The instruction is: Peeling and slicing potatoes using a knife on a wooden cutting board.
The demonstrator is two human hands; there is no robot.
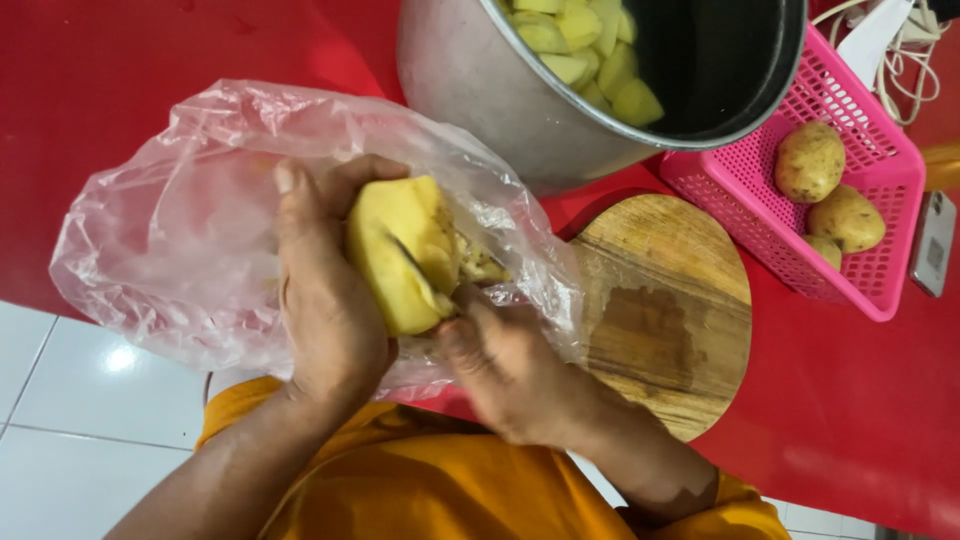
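Your left hand (325, 290) is wrapped around a mostly peeled yellow potato (400, 255), thumb and fingers gripping it from the left so the bare flesh faces your right hand (500, 365). Your right hand is curled closed against the potato's near right edge, and a thin dark blade (415, 262) lies across the flesh; its handle is hidden in your fist, so you seem to be gripping a small knife or peeler, though the tool itself can't be made out fully. You hold the potato directly above the open clear plastic bag (190, 230), which lies spread on the red counter (830, 400), likely so the skin drops into it; a few scraps of peel (482, 265) already sit just right of the potato. To the right of your hands lies one round wooden cutting board (665, 320), with a damp patch at its middle, close enough for cutting. Farther away stands one large metal pot (480, 90) holding a heap of cut yellow potato pieces (590, 45); at least eight show. At the far right, one pink perforated basket (880, 200) holds three unpeeled brown potatoes (810, 160), with a phone (934, 245) just beyond its right edge.
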